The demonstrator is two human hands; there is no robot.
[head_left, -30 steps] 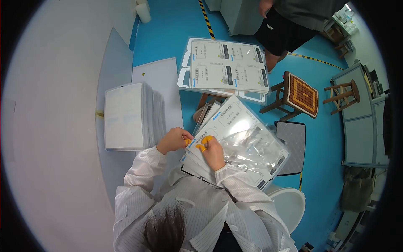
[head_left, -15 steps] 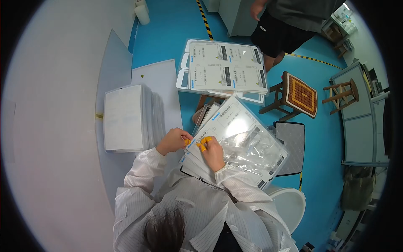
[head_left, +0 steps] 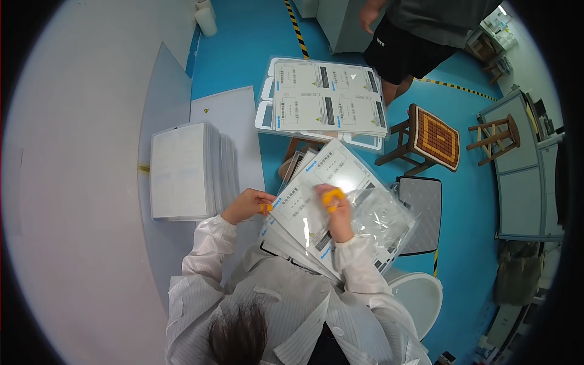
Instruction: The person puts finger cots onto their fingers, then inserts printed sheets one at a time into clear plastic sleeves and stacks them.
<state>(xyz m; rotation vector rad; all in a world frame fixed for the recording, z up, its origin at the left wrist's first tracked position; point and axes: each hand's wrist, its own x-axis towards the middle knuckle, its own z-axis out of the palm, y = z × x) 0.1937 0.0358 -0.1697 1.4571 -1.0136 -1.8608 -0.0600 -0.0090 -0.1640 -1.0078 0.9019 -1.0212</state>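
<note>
**Blue floor (head_left: 468,201) all round, two hands busy at a printed label sheet (head_left: 306,214)**

That sheet lies face up, slanted, topmost on a fanned pile of similar sheets (head_left: 285,242) right in front of the person. Crumpled clear film (head_left: 384,216) covers its right part and throws back glare.

At the sheet's left corner, the left hand (head_left: 246,205) has its fingertips drawn together, seemingly pinching the edge. Over the sheet's middle, the right hand (head_left: 334,212) is half curled and blurred; whether it has hold of any film, I cannot tell. Both wear orange finger cots (head_left: 333,196).

My reading is that handling the film on this sheet is the step in hand, perhaps lifting or smoothing it. Whichever it is, the next move calls for a steady left pinch and light right fingers, so the pile below does not slide.

Left of the sheet, a thick stack of pale panels (head_left: 177,171) stands on a white surface (head_left: 234,115); beyond the sheet is another stack of printed sheets (head_left: 331,97); to its right, a wooden stool (head_left: 435,137).
</note>
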